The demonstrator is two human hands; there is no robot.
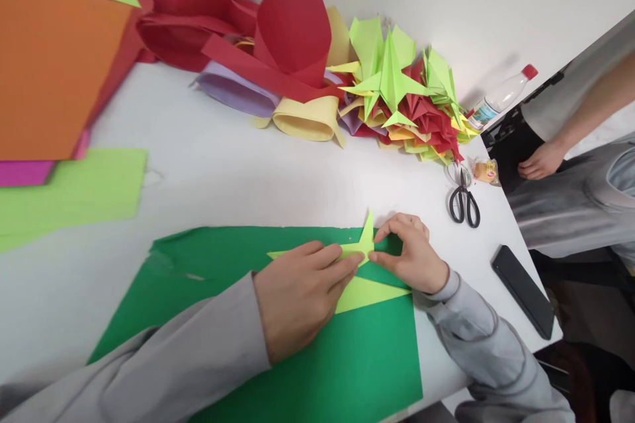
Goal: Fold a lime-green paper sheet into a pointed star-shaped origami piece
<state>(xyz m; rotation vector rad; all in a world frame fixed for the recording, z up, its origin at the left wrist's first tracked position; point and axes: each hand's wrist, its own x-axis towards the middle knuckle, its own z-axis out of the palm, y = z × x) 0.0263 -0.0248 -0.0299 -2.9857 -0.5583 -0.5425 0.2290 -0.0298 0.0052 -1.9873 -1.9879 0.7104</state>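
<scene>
A folded lime-green paper piece [366,243] with a narrow point sticking up lies on a green sheet [367,357]. My left hand [307,291] rests over it, fingers together and pressing it down; the part under the palm is hidden. At its right edge, my right hand [414,254] has thumb and forefinger curled in a pinch on the paper. Just below the fingers, a long pointed lime-green flap [372,295] reaches right to the sheet's edge. Whether the flap belongs to the same piece is hidden by my left hand.
Folded lime-green stars [391,76] and red paper pieces [295,33] are heaped at the back. Orange sheets [54,73] lie left. Scissors [464,201], a wrapped snack [486,172], a bottle [501,96] and a black phone [523,291] are on the right. Another person's hand [540,160] is beyond the table edge.
</scene>
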